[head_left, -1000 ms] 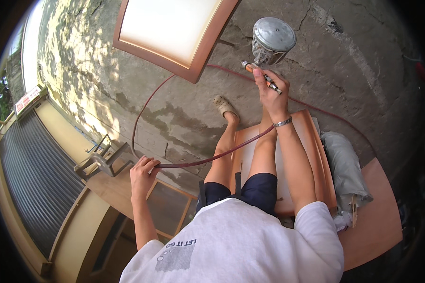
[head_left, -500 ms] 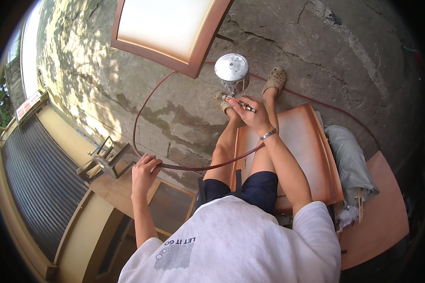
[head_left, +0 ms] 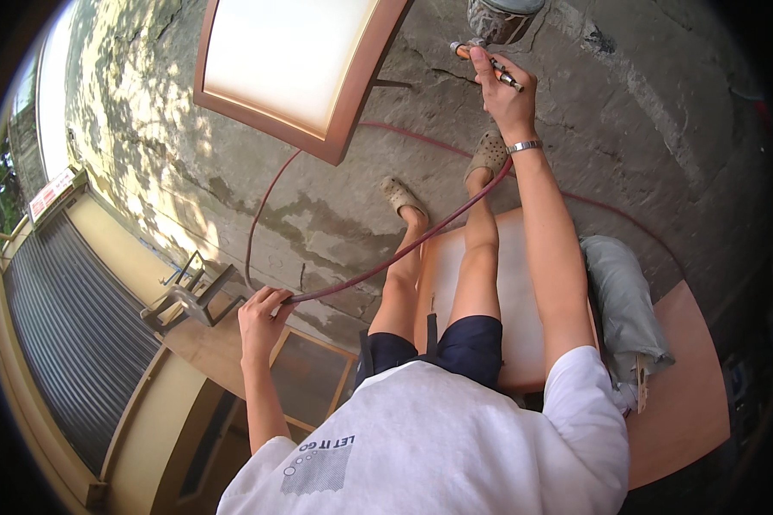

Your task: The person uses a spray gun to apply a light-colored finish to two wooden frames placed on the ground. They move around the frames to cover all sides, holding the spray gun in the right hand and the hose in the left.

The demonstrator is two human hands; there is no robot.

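My right hand (head_left: 508,101) is closed round a spray gun (head_left: 507,78) with orange and metal parts, held out ahead at arm's length. Beyond it, at the top edge, a round metal paint cup (head_left: 505,21) with streaked sides hangs on the gun. A dark red hose (head_left: 408,247) sags between my hands and passes by my right wrist. At the left, my left hand (head_left: 266,313) pinches this hose. Left of the gun stands a framed panel (head_left: 345,103) with a pale middle and a brown border.
Behind my legs lies another pale panel with orange-brown edges (head_left: 524,292). A grey cloth roll (head_left: 623,300) and a brown board (head_left: 687,378) are at the right. Further hose (head_left: 623,209) crosses the cracked concrete. On the left are a small metal stand (head_left: 189,300) and a corrugated shutter (head_left: 73,335).
My right hand has moved forward and right with the spray gun and cup, drawing the hose up on that side. My right foot has shifted slightly left; my left hand stays almost still.
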